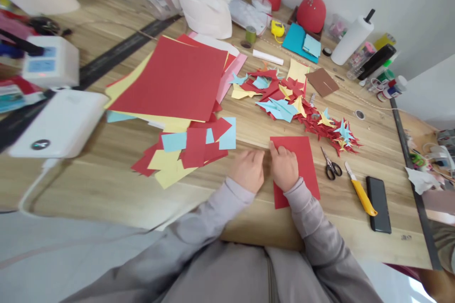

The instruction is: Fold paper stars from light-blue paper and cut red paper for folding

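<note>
We judged the work partway: a heap of folded shapes (280, 109) looked done, while the stack (177, 80) and the red sheet (308, 168) lay flat, with no folded shape visible in them. The sheet lay on the desk (121, 203) under our right hand (284, 168), its long axis running away from us, far end leaning slightly left. Our left hand (249, 170) was curled just beside it; we couldn't tell whether either grip pinched anything.

White power bank (60, 125) lay just beside socket cube (59, 71); tissues (206, 12) stood farther back; black smartphone (380, 199) lay right.
</note>
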The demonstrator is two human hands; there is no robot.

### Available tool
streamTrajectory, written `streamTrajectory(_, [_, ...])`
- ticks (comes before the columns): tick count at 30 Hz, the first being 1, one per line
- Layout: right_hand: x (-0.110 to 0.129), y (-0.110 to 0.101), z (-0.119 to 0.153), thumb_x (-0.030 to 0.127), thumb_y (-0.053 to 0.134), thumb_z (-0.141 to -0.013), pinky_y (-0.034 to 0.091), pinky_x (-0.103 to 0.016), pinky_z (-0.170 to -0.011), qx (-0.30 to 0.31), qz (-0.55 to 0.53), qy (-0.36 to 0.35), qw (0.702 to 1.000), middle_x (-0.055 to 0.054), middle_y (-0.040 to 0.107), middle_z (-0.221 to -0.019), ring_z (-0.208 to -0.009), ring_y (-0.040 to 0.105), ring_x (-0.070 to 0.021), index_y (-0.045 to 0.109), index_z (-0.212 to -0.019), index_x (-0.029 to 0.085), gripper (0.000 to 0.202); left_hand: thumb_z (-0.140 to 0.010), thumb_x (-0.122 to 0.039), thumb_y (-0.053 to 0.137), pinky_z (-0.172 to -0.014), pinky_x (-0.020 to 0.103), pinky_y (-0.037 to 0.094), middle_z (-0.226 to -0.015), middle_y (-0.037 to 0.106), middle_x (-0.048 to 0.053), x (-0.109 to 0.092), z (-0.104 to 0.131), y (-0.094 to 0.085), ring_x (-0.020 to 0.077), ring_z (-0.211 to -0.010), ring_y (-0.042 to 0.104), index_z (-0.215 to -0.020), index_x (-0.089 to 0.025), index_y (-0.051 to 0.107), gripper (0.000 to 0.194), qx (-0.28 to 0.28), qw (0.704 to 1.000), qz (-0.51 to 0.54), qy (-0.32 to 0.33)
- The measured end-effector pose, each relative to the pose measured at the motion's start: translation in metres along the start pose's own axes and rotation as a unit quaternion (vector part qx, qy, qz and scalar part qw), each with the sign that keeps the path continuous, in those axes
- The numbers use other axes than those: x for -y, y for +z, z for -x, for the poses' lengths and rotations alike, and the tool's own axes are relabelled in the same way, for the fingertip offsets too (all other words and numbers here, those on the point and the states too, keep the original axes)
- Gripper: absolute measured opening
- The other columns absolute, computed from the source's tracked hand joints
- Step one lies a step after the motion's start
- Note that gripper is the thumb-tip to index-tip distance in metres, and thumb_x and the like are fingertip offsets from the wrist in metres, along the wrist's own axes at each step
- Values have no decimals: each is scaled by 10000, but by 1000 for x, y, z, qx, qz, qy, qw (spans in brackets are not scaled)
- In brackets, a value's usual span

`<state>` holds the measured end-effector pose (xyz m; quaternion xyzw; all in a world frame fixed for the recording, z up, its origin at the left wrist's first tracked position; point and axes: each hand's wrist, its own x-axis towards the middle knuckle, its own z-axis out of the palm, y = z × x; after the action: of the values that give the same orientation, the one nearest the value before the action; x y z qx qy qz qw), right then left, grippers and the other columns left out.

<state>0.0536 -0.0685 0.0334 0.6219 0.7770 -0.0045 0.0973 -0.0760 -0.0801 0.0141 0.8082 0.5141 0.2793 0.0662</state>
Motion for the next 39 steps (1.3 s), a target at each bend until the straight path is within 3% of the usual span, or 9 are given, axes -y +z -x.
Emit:
streamTrajectory(4, [0,3,6,171,347,-916,432,-366,-756,-21,-8,1,1000,-136,590,-974,-903,576,-241,400,-1377,156,464,-720,-13,438,-881,375,484,-1024,667,154,15,-36,15,252,-1031,577,-1188,-50,520,476,29,1000,-10,1])
streamTrajectory(7, [1,4,6,183,345,-924,429,-368,-747,-34,-15,3,999,-128,589,-956,-897,574,-240,428,-1352,159,437,-763,-46,437,-884,375,482,-1002,683,146,17,-47,32,237,-1002,593,-1193,-69,523,439,63,998,-19,16])
streamTrajectory(11, [4,3,4,188,327,-933,426,-380,-743,-47,-11,8,999,-132,594,-944,-875,583,-239,465,-1315,142,409,-791,-106,474,-918,391,462,-987,686,152,18,-44,43,254,-1031,574,-1123,-77,578,350,46,998,-49,20])
streamTrajectory(19, [7,-3,19,161,326,-941,431,-374,-724,-19,-2,0,1000,-144,620,-898,-827,612,-222,477,-1308,115,399,-764,-121,493,-962,424,428,-855,691,131,17,-48,37,260,-968,575,-952,-125,645,241,39,994,-93,34])
streamTrajectory(29, [19,5,78,159,420,-925,439,-348,-628,-14,22,-45,999,-140,630,-800,-730,607,-204,515,-1248,17,365,-686,-51,452,-927,434,431,-847,692,121,16,-47,34,266,-963,556,-969,-148,642,354,42,996,-69,24])
streamTrajectory(39, [32,3,116,210,441,-926,426,-333,-537,12,27,-56,998,-115,629,-684,-618,616,-212,613,-1107,-5,329,-674,-35,442,-980,429,401,-821,685,101,21,-47,36,256,-954,561,-1003,-137,653,403,31,997,-67,24])
